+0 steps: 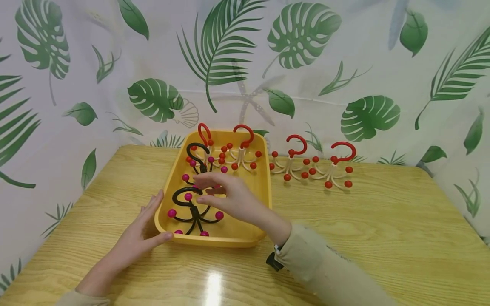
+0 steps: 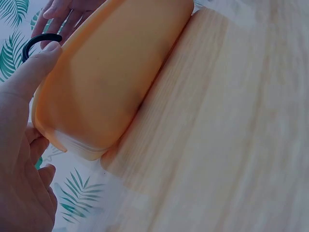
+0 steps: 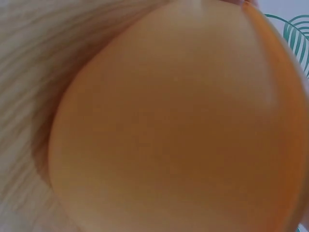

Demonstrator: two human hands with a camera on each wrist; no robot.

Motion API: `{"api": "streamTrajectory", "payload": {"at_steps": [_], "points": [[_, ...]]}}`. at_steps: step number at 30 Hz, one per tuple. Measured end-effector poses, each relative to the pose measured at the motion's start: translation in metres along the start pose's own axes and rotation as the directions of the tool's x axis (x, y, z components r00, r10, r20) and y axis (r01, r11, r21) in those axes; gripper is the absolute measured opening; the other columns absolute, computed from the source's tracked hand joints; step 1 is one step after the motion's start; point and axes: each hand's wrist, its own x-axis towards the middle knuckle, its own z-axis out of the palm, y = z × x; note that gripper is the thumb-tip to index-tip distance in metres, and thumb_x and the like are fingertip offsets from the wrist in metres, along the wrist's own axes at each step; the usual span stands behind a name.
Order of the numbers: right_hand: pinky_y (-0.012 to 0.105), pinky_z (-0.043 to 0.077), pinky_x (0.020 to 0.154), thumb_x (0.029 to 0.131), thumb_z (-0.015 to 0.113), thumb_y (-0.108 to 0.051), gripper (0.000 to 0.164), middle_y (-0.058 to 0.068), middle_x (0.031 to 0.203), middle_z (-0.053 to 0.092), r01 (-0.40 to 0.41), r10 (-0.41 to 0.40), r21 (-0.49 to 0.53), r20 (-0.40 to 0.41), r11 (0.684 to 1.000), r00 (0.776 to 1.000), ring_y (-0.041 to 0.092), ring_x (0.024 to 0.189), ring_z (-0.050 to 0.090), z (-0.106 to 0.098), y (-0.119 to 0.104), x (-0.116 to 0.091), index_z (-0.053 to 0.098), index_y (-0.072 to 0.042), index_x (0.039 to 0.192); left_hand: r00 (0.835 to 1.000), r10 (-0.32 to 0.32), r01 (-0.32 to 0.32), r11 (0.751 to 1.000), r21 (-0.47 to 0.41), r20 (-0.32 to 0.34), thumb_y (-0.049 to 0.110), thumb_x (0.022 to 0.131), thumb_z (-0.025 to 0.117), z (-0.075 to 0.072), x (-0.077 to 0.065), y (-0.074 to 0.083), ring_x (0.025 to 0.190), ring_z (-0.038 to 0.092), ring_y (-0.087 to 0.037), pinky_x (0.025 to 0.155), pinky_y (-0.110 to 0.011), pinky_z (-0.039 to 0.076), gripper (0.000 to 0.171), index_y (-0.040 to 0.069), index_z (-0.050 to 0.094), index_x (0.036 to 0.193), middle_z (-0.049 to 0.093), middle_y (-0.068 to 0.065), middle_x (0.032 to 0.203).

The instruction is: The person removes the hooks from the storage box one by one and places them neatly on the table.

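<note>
My left hand (image 1: 132, 238) holds the near left corner of a yellow plastic tray (image 1: 245, 243), thumb at the front rim and fingers along the left side. Inside, a black multi-arm hanging hook (image 1: 195, 212) with magenta ball tips stands nearest me. A second black one (image 1: 203, 168) is behind it. My right hand (image 1: 229, 197) hovers over the tray with fingers and thumb apart, around the tip of the nearer black hook, gripping nothing. Two red-topped hooks with cream arms, one (image 1: 242, 155) plainly visible, stand at the tray's back.
Right of the tray on the wooden table (image 1: 367, 246) stand two more red-topped hooks, a nearer-to-tray one (image 1: 289, 163) and an outer one (image 1: 334, 170). A leaf-printed backdrop (image 1: 325, 85) rises behind the table. The right wrist view is mostly the tray's outer wall (image 3: 174, 125).
</note>
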Motion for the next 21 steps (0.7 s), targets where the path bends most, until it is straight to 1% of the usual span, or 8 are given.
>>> {"api": "streamTrajectory", "payload": {"at_steps": [3, 6, 8, 13, 16, 21], "points": [[0.030, 0.052, 0.089, 0.089, 0.069, -0.014, 0.040, 0.007, 0.119, 0.065, 0.007, -0.007, 0.005, -0.005, 1.000, 1.000, 0.011, 0.107, 0.061, 0.0035, 0.0011, 0.0015, 0.060, -0.007, 0.127, 1.000, 0.006, -0.006, 1.000, -0.001, -0.003, 0.022, 0.085, 0.073, -0.0002, -0.0001, 0.0004, 0.143, 0.007, -0.040, 0.112, -0.060, 0.003, 0.091, 0.027, 0.014, 0.155, 0.014, -0.003, 0.159], [0.025, 0.053, 0.086, 0.089, 0.069, -0.015, 0.036, 0.004, 0.117, 0.067, -0.001, 0.001, -0.015, -0.016, 1.000, 1.000, 0.010, 0.104, 0.062, 0.0057, 0.0006, 0.0025, 0.063, -0.008, 0.124, 1.000, 0.019, -0.019, 1.000, -0.004, -0.004, 0.022, 0.084, 0.074, -0.0006, 0.0001, 0.0008, 0.143, 0.008, -0.040, 0.112, -0.060, 0.003, 0.092, 0.025, 0.015, 0.155, 0.014, -0.004, 0.159], [0.023, 0.053, 0.083, 0.089, 0.068, -0.015, 0.030, 0.003, 0.113, 0.068, -0.006, 0.005, -0.041, -0.025, 0.999, 1.000, 0.009, 0.100, 0.063, 0.0069, -0.0002, 0.0032, 0.066, -0.008, 0.119, 1.000, 0.024, -0.024, 1.000, -0.004, -0.005, 0.023, 0.084, 0.074, -0.0009, 0.0002, 0.0008, 0.142, 0.008, -0.041, 0.112, -0.061, 0.003, 0.092, 0.025, 0.015, 0.155, 0.014, -0.005, 0.159], [0.024, 0.054, 0.078, 0.089, 0.068, -0.012, 0.016, 0.002, 0.099, 0.070, -0.010, 0.006, -0.095, -0.041, 0.995, 0.999, 0.007, 0.088, 0.064, 0.0090, -0.0015, 0.0056, 0.070, -0.006, 0.105, 1.000, 0.022, -0.022, 1.000, -0.001, -0.003, 0.023, 0.084, 0.074, -0.0008, 0.0002, 0.0005, 0.142, 0.008, -0.041, 0.112, -0.061, 0.003, 0.092, 0.024, 0.014, 0.155, 0.014, -0.005, 0.159], [0.023, 0.054, 0.077, 0.089, 0.068, -0.010, 0.013, 0.002, 0.095, 0.070, 0.000, -0.005, -0.102, -0.045, 0.995, 0.999, 0.007, 0.084, 0.064, 0.0101, -0.0014, 0.0071, 0.069, -0.005, 0.101, 1.000, 0.021, -0.021, 1.000, -0.005, -0.002, 0.022, 0.084, 0.074, -0.0007, 0.0001, 0.0009, 0.142, 0.007, -0.041, 0.112, -0.060, 0.003, 0.092, 0.023, 0.014, 0.155, 0.013, -0.005, 0.159], [0.021, 0.054, 0.077, 0.089, 0.068, -0.007, 0.012, 0.004, 0.094, 0.070, 0.024, -0.030, -0.107, -0.052, 0.994, 0.998, 0.007, 0.083, 0.065, 0.0112, -0.0011, 0.0083, 0.068, -0.003, 0.100, 0.999, 0.036, -0.036, 0.999, -0.011, -0.003, 0.020, 0.084, 0.074, -0.0008, 0.0006, 0.0020, 0.142, 0.008, -0.041, 0.112, -0.061, 0.003, 0.092, 0.021, 0.015, 0.155, 0.014, -0.007, 0.159]]}}
